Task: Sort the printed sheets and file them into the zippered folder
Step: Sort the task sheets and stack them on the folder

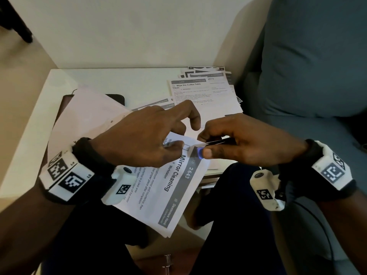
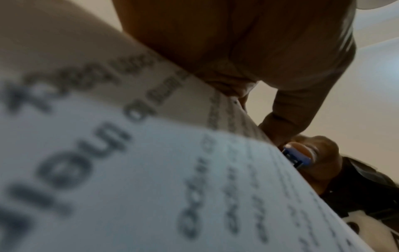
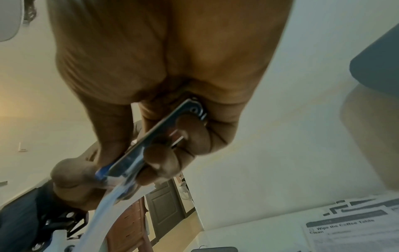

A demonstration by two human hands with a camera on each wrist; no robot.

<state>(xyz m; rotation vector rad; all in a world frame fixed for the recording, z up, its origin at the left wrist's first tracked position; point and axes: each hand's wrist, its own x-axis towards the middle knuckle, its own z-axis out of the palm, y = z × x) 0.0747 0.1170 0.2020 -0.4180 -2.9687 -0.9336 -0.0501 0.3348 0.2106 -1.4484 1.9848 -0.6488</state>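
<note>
Blue-tipped metal stapler (image 1: pixel 215 144): my right hand (image 1: pixel 244 141) squeezes it over the corner of the printed sheets (image 1: pixel 170 187). My left hand (image 1: pixel 147 135) pinches that corner steady, forefinger lifted clear. Unsorted sheets (image 1: pixel 204 92) far right on table (image 1: pixel 29 135); dark folder (image 1: pixel 115 98) beneath, far left.

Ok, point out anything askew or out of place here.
The printed sheets at the table's far right lie fanned and skewed, not squared. The held Mirror Cleaning stack hangs tilted off the table edge while the right hand clamps a small stapler on its corner; the left hand steadies it. Nothing looks damaged.
</note>
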